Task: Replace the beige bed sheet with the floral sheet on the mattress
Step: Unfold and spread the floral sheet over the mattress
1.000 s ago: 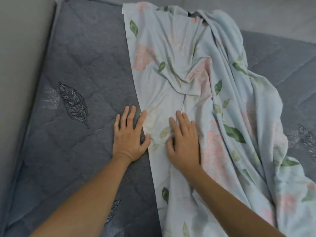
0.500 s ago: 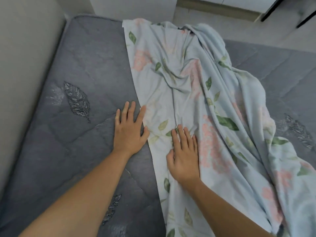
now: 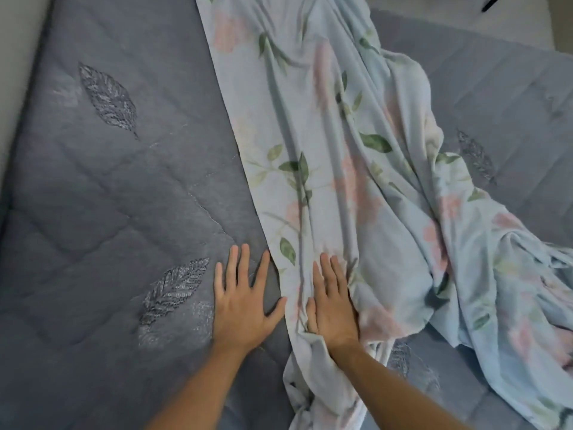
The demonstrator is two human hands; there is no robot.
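The floral sheet [image 3: 356,156], pale blue with pink flowers and green leaves, lies in a rumpled, creased strip down the middle of the bare grey quilted mattress [image 3: 108,187]. My left hand [image 3: 243,301] rests flat on the mattress with fingers spread, just left of the sheet's straight edge, thumb touching that edge. My right hand [image 3: 333,304] presses flat on the sheet, fingers together, with fabric bunched under the palm and wrist. No beige sheet is in view.
A pale wall [image 3: 18,41] runs along the mattress's left side. Light floor [image 3: 465,17] shows beyond the top right corner, with dark thin furniture legs [image 3: 490,4] there. Silver leaf motifs are stitched into the mattress.
Both hands have slid down the sheet's edge toward me, still flat. The sheet has shifted and bunched more near my right wrist, and the view has tipped lower.
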